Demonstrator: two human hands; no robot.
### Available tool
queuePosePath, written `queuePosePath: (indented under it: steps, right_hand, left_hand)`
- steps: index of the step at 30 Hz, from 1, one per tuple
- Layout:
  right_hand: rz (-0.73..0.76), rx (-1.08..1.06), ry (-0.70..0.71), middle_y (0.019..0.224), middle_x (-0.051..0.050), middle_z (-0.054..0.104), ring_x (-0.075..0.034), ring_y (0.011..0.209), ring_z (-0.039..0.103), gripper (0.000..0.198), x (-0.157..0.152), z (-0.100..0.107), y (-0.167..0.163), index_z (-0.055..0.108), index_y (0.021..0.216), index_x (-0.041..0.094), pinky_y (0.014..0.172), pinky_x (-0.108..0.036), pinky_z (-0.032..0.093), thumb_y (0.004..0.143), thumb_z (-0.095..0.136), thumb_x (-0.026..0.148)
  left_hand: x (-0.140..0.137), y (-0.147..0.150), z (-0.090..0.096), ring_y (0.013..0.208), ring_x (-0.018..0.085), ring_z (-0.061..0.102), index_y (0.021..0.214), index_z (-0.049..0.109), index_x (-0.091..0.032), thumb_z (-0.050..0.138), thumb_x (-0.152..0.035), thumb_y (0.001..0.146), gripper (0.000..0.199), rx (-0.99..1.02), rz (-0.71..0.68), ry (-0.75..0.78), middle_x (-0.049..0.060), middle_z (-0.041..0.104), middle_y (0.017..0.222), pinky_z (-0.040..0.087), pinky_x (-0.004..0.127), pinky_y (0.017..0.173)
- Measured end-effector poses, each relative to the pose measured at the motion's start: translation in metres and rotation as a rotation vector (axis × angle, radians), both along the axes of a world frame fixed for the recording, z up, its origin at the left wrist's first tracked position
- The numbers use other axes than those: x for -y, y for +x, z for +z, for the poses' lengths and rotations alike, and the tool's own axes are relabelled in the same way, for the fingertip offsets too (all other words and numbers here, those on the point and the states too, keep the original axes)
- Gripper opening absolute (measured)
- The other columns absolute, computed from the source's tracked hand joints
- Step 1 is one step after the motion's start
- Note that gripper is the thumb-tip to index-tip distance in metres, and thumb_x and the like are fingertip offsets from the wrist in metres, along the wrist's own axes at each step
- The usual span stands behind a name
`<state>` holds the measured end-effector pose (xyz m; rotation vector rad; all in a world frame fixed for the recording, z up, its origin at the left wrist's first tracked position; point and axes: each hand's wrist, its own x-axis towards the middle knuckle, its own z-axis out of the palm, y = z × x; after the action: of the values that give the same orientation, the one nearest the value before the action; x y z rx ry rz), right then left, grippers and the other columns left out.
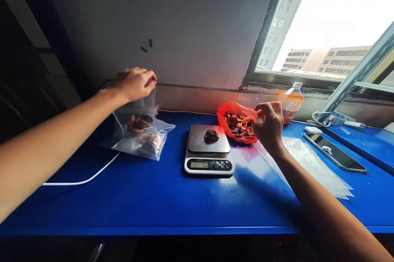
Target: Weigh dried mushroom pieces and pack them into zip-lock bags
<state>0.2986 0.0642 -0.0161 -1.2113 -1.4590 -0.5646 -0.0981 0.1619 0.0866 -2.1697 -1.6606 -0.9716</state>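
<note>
My left hand (135, 83) pinches the top of a clear plastic bag (149, 104) that holds a few brown dried slices (140, 122). Another clear bag with slices (154, 143) lies under and in front of it. At the right, my right hand (271, 120) is closed at the rim of a red plastic bag (224, 110), full of dried slices (238, 122). Between the hands stands a small kitchen scale (192, 145). One dark curved slice (211, 134) rests on its metal plate, and the display seems to read 5.8.
Flat clear bags (310, 167) are stacked at the right, beside a phone (338, 157) with earphones on it and a white case (313, 130). An orange drink bottle (292, 104) stands by the window. A white cable (86, 180) crosses the blue table (154, 208) at left.
</note>
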Motion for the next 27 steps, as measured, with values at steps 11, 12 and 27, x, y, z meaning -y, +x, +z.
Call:
queuePosePath:
  steps: [11, 12, 27]
  right_hand:
    - [-0.058, 0.135, -0.582, 0.088, -0.012, 0.071, -0.023, 0.085, 0.062, 0.018, -0.042, -0.02, 0.009, 0.067, 0.081, 0.016, 0.075, -0.031, 0.045, 0.08, 0.054, 0.029]
    - [-0.065, 0.143, -0.61, 0.084, -0.011, 0.071, -0.022, 0.082, 0.062, 0.018, -0.047, -0.021, 0.006, 0.067, 0.074, 0.017, 0.072, -0.03, 0.044, 0.079, 0.055, 0.029]
    - [0.024, 0.291, -0.315, 0.074, -0.007, 0.066, -0.019, 0.076, 0.058, 0.023, -0.002, -0.012, -0.029, 0.063, 0.074, 0.02, 0.07, -0.029, 0.043, 0.088, 0.046, 0.023]
  left_hand:
    - [0.057, 0.025, -0.078, 0.133, 0.038, 0.037, 0.125, 0.058, -0.029, 0.05, -0.047, 0.087, 0.043, -0.338, -0.051, -0.087, 0.011, 0.053, 0.134, 0.026, 0.061, 0.107]
    - [0.059, 0.023, -0.082, 0.132, 0.038, 0.038, 0.124, 0.058, -0.029, 0.048, -0.048, 0.088, 0.042, -0.333, -0.043, -0.095, 0.011, 0.053, 0.134, 0.026, 0.061, 0.106]
    - [0.075, 0.021, -0.097, 0.121, 0.034, 0.05, 0.112, 0.062, -0.027, 0.049, -0.044, 0.087, 0.033, -0.206, -0.056, -0.063, 0.006, 0.06, 0.126, 0.037, 0.053, 0.101]
